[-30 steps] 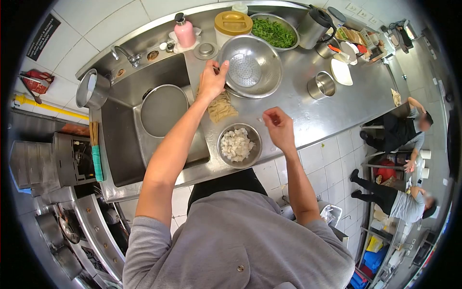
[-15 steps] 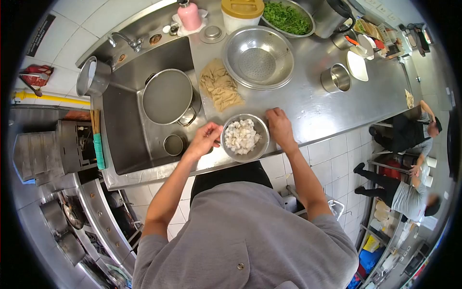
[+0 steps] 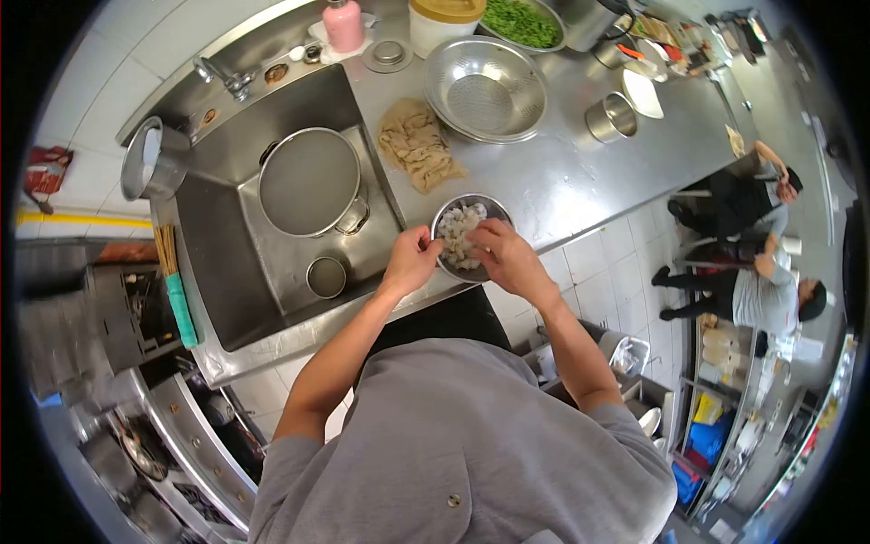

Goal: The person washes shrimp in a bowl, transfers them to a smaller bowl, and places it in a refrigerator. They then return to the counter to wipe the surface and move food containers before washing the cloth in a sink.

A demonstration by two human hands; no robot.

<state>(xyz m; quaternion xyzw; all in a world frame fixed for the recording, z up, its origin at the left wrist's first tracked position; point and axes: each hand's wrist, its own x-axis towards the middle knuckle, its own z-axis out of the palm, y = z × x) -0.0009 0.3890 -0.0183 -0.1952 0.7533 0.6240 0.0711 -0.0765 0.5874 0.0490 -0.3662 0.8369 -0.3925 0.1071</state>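
A small metal bowl [image 3: 489,205] at the counter's front edge holds pale, whitish pieces that look like peeled raw shrimp [image 3: 459,222]. At its left side, my left hand [image 3: 412,261] is closed, thumb and forefinger pinched at the rim. My right hand [image 3: 513,260] reaches over the right side of the bowl, its fingers bent down onto the shrimp. Those fingertips are partly hidden, and they cover part of the contents. Just behind the bowl lies a crumpled tan cloth [image 3: 420,145]. A wide perforated metal colander [image 3: 487,89] stands farther back.
Left of my hands is a sink [image 3: 227,263] with a large pot of cloudy liquid [image 3: 310,183] and a small metal cup [image 3: 325,277]. A metal container [image 3: 612,118], a white dish [image 3: 642,93] and a bowl of chopped greens [image 3: 521,23] stand on the counter. Two people [image 3: 757,272] are at far right.
My right hand has moved left from the counter beside the bowl and into the shrimp. My left hand has come slightly right, against the rim. The camera view has shifted.
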